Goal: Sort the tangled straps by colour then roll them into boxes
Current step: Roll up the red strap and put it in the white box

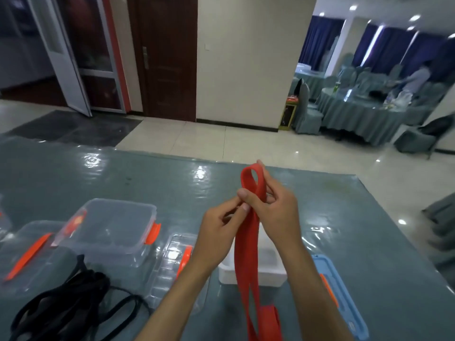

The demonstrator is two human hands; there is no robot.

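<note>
A red strap (247, 252) hangs in front of me, folded into a small loop at its top end above the table. My left hand (221, 227) pinches the strap just below the loop between thumb and fingertips. Beside it, my right hand (278, 210) grips the same spot with curled fingers. The strap's lower part drops past a white open box (268, 274) toward the bottom edge. A tangle of black straps (73, 299) lies on the table at lower left.
A clear box with orange clips (110, 225) stands upside down at left among clear lids (27, 252). A blue lid (342, 294) lies at right. The table has a shiny teal cover (147, 175). Beyond are tiled floor and dining tables.
</note>
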